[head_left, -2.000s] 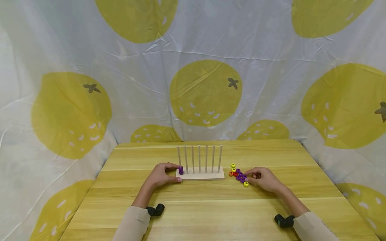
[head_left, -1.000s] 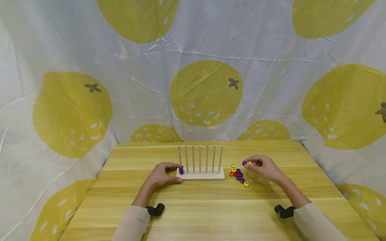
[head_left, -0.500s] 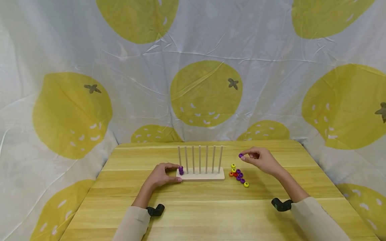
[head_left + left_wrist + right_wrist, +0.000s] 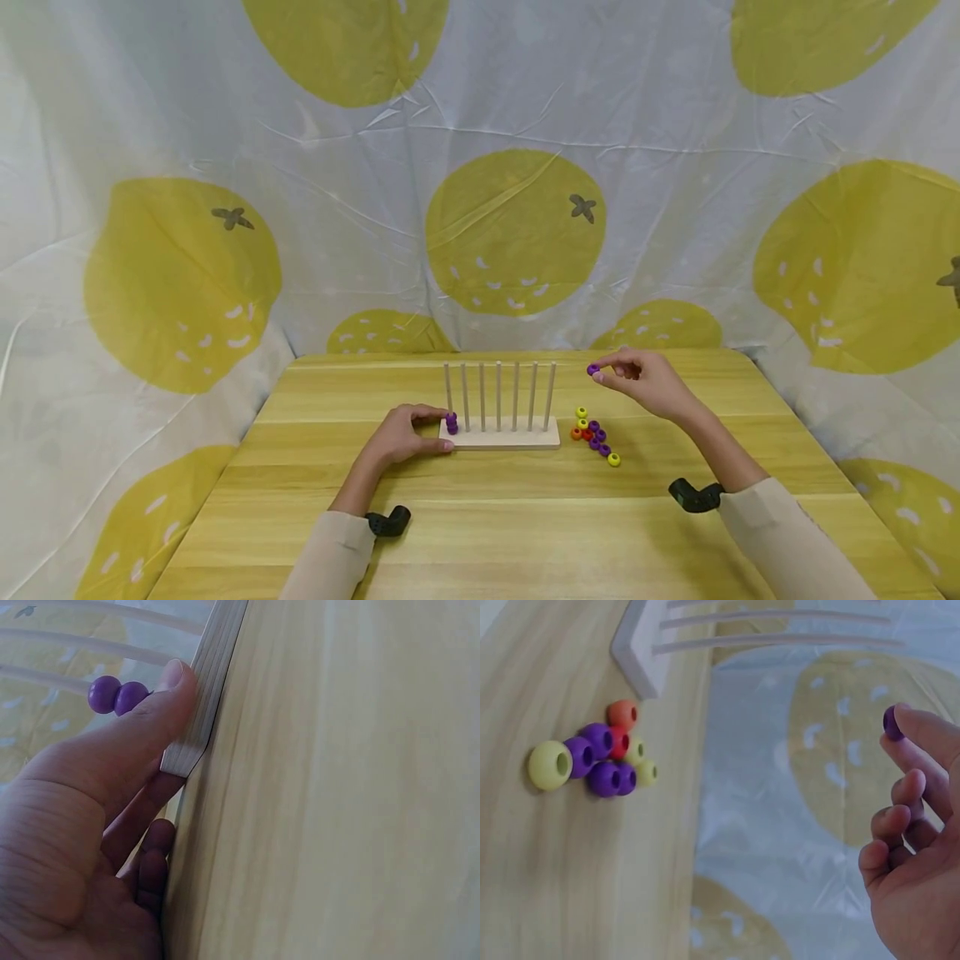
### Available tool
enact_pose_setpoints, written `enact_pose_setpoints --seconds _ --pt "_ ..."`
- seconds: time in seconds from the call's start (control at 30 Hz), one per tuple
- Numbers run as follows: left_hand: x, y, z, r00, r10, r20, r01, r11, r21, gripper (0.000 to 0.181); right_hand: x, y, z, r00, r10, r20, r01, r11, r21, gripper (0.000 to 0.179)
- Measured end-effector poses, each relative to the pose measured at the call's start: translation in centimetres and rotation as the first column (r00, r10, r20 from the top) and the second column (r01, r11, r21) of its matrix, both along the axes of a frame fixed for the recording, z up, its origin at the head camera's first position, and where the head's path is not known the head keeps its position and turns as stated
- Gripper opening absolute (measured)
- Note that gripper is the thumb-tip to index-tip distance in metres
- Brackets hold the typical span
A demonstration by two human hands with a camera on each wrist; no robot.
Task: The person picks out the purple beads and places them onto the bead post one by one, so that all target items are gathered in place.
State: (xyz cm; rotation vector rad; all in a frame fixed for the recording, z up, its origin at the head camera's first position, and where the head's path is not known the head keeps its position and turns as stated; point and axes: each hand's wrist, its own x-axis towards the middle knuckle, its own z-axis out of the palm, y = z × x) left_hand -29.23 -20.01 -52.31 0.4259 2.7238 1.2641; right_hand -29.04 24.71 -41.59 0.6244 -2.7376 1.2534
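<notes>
My left hand (image 4: 402, 435) grips the left end of a pale wooden peg stand (image 4: 498, 438), thumb on the front edge and fingers behind. Several thin upright pegs rise from its base in a row. Low on the leftmost peg sits a short stack of purple beads (image 4: 452, 423); the left wrist view shows two purple beads (image 4: 118, 696) beyond the thumb. Raised above the table, to the right of the pegs, my right hand (image 4: 651, 385) pinches one purple bead (image 4: 593, 369) between thumb and index finger. Its other fingers are curled in the right wrist view.
Right of the stand lies a cluster of loose beads: several purple beads (image 4: 601, 435), a red bead (image 4: 588, 435), an orange bead (image 4: 576, 433) and yellow beads (image 4: 614, 459). The wooden table (image 4: 495, 533) ends at a lemon-patterned curtain (image 4: 510, 250) behind.
My right hand has picked a purple bead out of the cluster and lifted it up, then a little to the left. The left hand and stand have stayed in place.
</notes>
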Motion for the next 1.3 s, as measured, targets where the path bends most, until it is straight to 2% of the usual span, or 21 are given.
enact_pose_setpoints --seconds 0.47,0.7,1.0,1.3 --pt "0.1 0.0 0.2 1.000 -0.004 -0.005 0.004 1.000 -0.001 0.057 -0.5 -3.1 2.9 0.999 0.033 -0.009 -0.033 0.999 -0.038 0.030" --pt "0.0 0.0 0.0 1.000 -0.002 0.002 0.002 1.000 0.012 0.057 -0.8 -5.5 3.4 0.996 0.083 -0.038 -0.085 0.995 -0.060 0.028" --pt "0.0 -0.1 0.1 1.000 -0.002 0.012 0.002 1.000 0.016 0.057 -0.9 -8.4 4.2 0.991 0.130 -0.020 -0.131 0.989 -0.068 0.028" --pt "0.0 -0.1 0.0 1.000 0.003 0.009 -0.003 1.000 0.013 0.057 -1.1 -11.7 4.7 0.984 0.173 -0.035 -0.175 0.983 -0.062 0.026"
